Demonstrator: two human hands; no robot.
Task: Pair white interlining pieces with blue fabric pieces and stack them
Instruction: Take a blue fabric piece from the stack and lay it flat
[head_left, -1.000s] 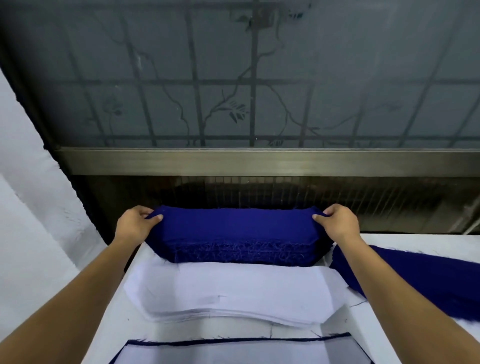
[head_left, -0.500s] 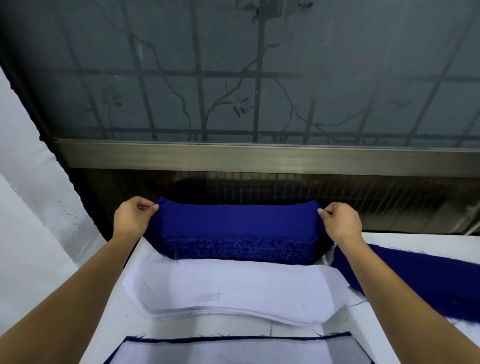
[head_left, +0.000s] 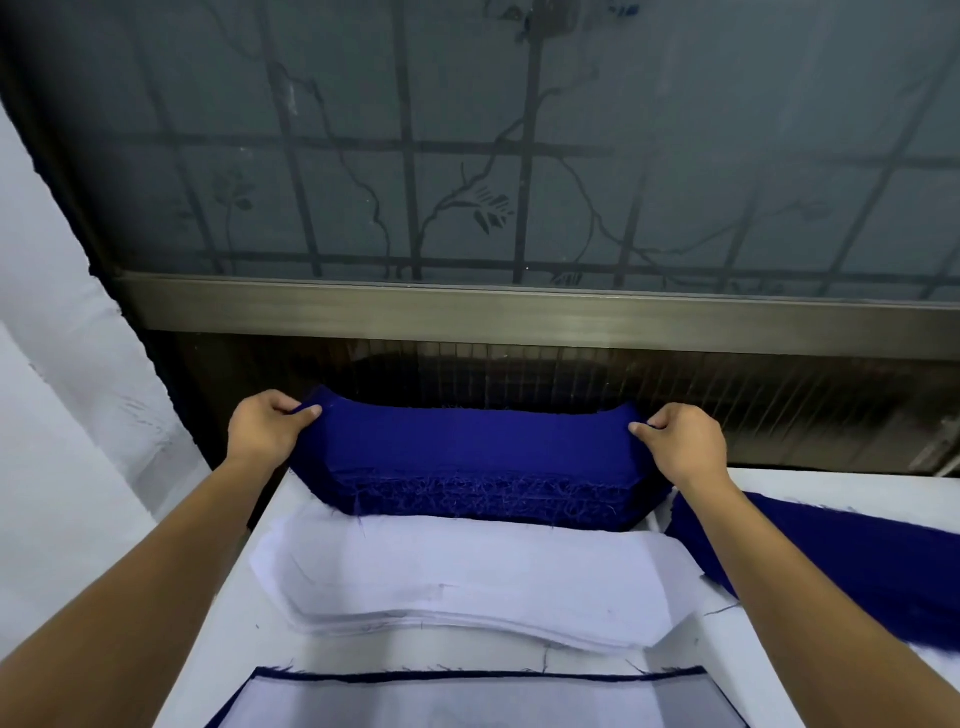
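Change: since half a second ago both ends of the top blue piece (head_left: 467, 441) are lifted a little higher, so it sags in the middle; both hands stay at its ends.
Hands: two. The left hand (head_left: 267, 434) pinches the left end between thumb and curled fingers; the right hand (head_left: 685, 444) pinches the right end the same way.
Blue stack (head_left: 478, 501): one, at the far edge of the table (head_left: 831, 483), under the lifted piece; its layers are too many to count.
White interlining stack (head_left: 467, 577): one, just in front of the blue stack, touching it; layers also not countable.
Paired piece (head_left: 467, 701): one, white on blue, at the near edge.
Blue fabric heap (head_left: 857, 571): one, right of the white stack, under the right forearm.
Window (head_left: 467, 156): one, behind the table, frosted glass with bars.
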